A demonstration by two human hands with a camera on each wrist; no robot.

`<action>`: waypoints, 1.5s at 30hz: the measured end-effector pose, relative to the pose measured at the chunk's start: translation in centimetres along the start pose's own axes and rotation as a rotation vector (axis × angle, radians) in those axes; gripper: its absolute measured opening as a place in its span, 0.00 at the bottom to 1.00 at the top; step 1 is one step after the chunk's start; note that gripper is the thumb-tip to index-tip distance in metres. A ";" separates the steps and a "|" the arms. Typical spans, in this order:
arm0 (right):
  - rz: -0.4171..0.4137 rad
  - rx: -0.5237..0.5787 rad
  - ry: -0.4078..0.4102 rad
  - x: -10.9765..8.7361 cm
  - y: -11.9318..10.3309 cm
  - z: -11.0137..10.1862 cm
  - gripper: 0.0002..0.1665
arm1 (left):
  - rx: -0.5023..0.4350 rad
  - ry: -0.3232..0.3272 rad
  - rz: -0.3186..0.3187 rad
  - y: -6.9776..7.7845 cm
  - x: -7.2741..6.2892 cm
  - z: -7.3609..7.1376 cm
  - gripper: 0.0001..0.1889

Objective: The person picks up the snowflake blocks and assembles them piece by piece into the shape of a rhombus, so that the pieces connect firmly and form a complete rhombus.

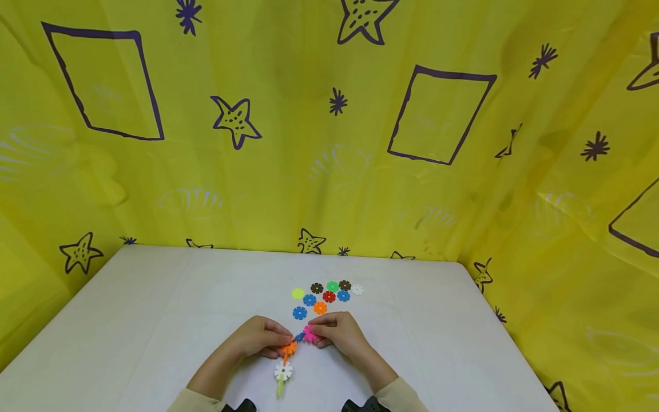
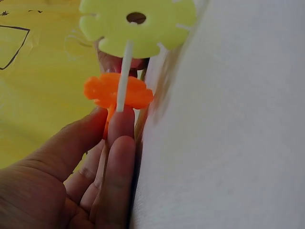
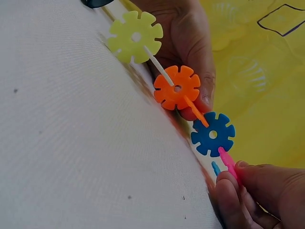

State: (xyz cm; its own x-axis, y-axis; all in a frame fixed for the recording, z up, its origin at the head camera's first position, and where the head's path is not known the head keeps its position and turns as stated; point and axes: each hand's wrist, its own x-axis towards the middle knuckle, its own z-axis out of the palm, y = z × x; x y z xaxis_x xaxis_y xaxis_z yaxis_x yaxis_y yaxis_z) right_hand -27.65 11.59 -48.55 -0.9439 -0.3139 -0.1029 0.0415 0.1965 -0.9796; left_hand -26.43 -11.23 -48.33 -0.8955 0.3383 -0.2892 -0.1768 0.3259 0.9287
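Head view: pinched between thumb and fingers of the left hand (image 1: 259, 336), an orange disc (image 1: 290, 347), just left of the linking blue disc (image 1: 300, 337) and slotted to it. Likewise pinched by the right hand (image 1: 341, 333), a pink disc (image 1: 309, 334), slotted into the linking blue disc on its right. Trailing nearer, left of the linking blue disc: second orange disc (image 3: 166, 93), white disc (image 1: 283, 375), yellow-green disc (image 1: 280, 388). Under the linking blue disc, pale table (image 1: 154, 320); beyond it, loose discs (image 1: 325, 296) in several colours; farther off, yellow curtain (image 1: 288, 189). Below it in right wrist view, light-blue piece (image 3: 216, 168); hard to tell whether joined.
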 end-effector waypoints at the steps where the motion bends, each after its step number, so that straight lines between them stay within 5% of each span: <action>1: 0.001 -0.003 0.000 0.0 0.0 0.0 0.12 | 0.004 0.005 0.000 0.0 0.0 0.0 0.13; 11: -0.001 -0.037 0.002 -0.1 -0.1 0.2 0.11 | -0.035 0.037 0.036 0.1 -0.2 0.5 0.10; 33: 0.024 -0.025 -0.062 0.0 -0.5 0.1 0.10 | -0.013 0.131 0.007 0.0 -0.2 1.1 0.08; 45: 0.008 0.015 -0.011 -0.1 -0.2 0.3 0.12 | -0.060 0.030 0.006 -0.2 -0.2 0.5 0.10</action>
State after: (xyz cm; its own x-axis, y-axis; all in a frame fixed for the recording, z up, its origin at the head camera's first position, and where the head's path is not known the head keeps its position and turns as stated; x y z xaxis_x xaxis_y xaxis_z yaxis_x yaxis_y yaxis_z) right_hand -27.50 11.25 -48.44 -0.9397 -0.3228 -0.1127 0.0540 0.1853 -0.9812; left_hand -25.99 -10.87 -48.55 -0.9082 0.3135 -0.2773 -0.1948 0.2698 0.9430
